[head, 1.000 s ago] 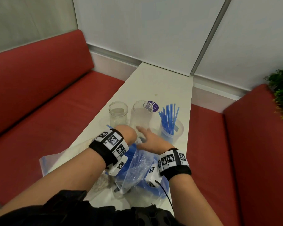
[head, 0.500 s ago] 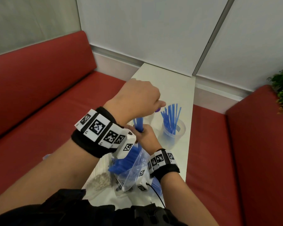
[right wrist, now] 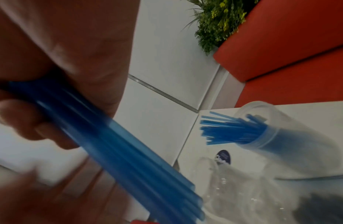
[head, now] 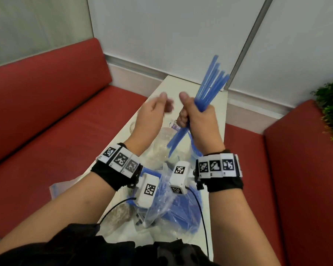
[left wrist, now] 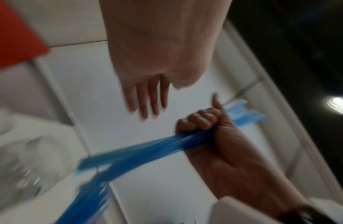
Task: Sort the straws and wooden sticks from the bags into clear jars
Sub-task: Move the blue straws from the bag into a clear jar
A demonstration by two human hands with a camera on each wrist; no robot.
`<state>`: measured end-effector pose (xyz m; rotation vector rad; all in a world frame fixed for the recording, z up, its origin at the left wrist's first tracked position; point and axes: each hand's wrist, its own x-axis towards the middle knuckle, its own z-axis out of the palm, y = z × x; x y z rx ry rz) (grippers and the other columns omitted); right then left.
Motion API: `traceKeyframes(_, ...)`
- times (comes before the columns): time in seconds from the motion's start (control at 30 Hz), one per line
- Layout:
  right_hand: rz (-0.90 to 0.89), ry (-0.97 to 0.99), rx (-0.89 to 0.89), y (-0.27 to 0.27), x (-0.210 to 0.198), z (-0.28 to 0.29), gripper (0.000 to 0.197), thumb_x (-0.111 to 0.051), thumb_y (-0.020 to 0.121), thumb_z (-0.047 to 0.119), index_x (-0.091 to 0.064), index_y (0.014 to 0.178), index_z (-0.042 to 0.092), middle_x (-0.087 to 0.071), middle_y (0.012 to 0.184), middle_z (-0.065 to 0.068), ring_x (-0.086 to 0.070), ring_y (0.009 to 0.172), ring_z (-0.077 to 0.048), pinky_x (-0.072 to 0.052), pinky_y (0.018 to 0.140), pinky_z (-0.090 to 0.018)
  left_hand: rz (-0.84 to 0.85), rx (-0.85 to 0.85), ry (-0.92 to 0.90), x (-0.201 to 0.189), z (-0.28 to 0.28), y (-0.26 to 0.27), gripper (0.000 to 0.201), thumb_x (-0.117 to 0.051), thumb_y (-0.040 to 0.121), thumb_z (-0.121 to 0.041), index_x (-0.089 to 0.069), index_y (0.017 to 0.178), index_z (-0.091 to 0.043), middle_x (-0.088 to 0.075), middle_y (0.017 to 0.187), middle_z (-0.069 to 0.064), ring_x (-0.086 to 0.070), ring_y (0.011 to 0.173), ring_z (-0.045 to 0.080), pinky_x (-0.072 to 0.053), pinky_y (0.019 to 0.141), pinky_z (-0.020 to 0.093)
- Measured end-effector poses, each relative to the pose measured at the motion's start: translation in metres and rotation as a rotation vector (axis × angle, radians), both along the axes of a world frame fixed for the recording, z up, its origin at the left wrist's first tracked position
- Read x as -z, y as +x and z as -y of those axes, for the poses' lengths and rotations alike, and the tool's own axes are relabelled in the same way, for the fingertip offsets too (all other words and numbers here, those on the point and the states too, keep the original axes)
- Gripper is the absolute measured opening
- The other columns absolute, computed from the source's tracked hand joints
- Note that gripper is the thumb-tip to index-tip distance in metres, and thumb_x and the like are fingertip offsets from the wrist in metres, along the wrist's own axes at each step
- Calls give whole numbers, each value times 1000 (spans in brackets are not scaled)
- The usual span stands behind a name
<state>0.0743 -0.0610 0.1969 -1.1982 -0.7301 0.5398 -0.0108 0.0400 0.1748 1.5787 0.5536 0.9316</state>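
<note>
Straws fill my right hand, gripped mid-length and slanting up to the right. My left hand hangs loose and empty beside it. The straw jar stands below, nearest my right.

The straws are seen as smooth, translucent blue plastic. The bags are thin, crinkled, glossy film, and the jars clear plastic. The bench is finished smooth and white.

Soft even indoor light, head view sharp, both wrist views motion-blurred, wide-angle bending at edges
</note>
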Motion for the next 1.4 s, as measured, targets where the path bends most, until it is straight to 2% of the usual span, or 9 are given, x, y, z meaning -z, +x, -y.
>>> traceKeyframes(0.13,1,53,19,-6,-22,-1,40,-75,89,40,-50,66,20,-41,56,-4,-40,51,-21,-40,54,-33,-335,581,-664,45,3,7,81,-24,98,-66,-69,103,1,-71,105,21,-69,99,33,-55,83,37)
traceKeyframes(0.33,99,7,65,-11,-14,5,32,-74,89,39,-55,73,20,-50,60,-2,-49,58,-18,-47,62,-34,-205,610,-1185,62,17,8,39,-57,95,-26,-75,84,7,-71,81,18,-72,63,25,-59,51,29)
traceKeyframes(0.53,127,1,34,-3,-11,9,20,-76,88,31,-58,83,22,-52,61,2,-50,59,-17,-46,65,-36,-319,606,-1237,71,19,8,32,-58,96,-20,-65,68,-7,-56,72,6,-48,42,7,-37,32,12)
traceKeyframes(0.63,49,24,-18,0,-11,10,18,-76,88,30,-60,82,24,-47,58,3,-45,54,-16,-44,62,-33,-266,525,-1303,77,19,7,26,-58,98,-18,-65,76,-6,-52,75,8,-40,38,4,-27,31,8)
traceKeyframes(0.73,21,25,-48,3,-9,11,28,-75,89,32,-56,72,22,-42,56,4,-41,52,-15,-42,59,-29,-209,455,-1372,79,18,6,19,-57,97,-19,-64,86,-6,-52,65,8,-43,37,5,-31,29,10)
traceKeyframes(0.83,33,-40,-68,2,-3,14,39,-75,89,35,-49,65,21,-47,59,1,-46,58,-18,-45,67,-32,-244,494,-1353,78,19,8,25,-58,95,-24,-58,75,-8,-56,62,6,-48,39,8,-36,29,15)
traceKeyframes(1.07,25,-51,-64,4,2,15,48,-76,88,36,-47,55,18,-45,55,-3,-52,57,-21,-48,72,-37,-286,690,-1275,81,18,2,32,-57,95,-22,-59,65,-11,-46,54,0,-30,30,5,-17,27,13)
traceKeyframes(1.23,75,-71,1,1,7,10,46,-75,89,37,-50,54,21,-51,54,-1,-59,61,-23,-51,75,-36,-41,507,-1248,79,17,6,20,-60,94,-27,-55,84,-10,-51,69,2,-32,37,3,-18,28,12)
traceKeyframes(1.4,209,-234,-158,9,5,25,43,-73,91,38,-57,66,6,-66,76,-18,-73,87,-23,-57,90,-36,-133,367,-1128,86,5,10,22,-53,99,-24,-48,81,-12,-46,57,-1,-28,32,2,-16,27,12)
